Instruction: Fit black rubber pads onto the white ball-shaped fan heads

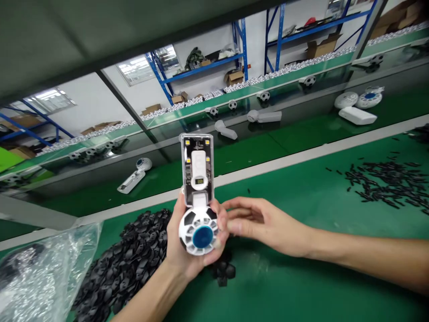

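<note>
My left hand [182,241] is shut around a handheld fan with a football-patterned white and black head [198,231] and a blue hub. Its clear handle [197,163] points away from me and shows a circuit board and small yellow lights inside. My right hand [258,221] comes in from the right with its fingers apart, the fingertips at the right edge of the fan head. A heap of black moulded parts [124,264] lies just left of my left hand.
Scattered black pieces [385,185] lie on the green bench mat [278,286] at right. A clear plastic bag [43,277] sits at lower left. Beyond a grey bench edge [268,165], more fan parts [264,116] rest on a green surface, with a conveyor and blue shelving behind.
</note>
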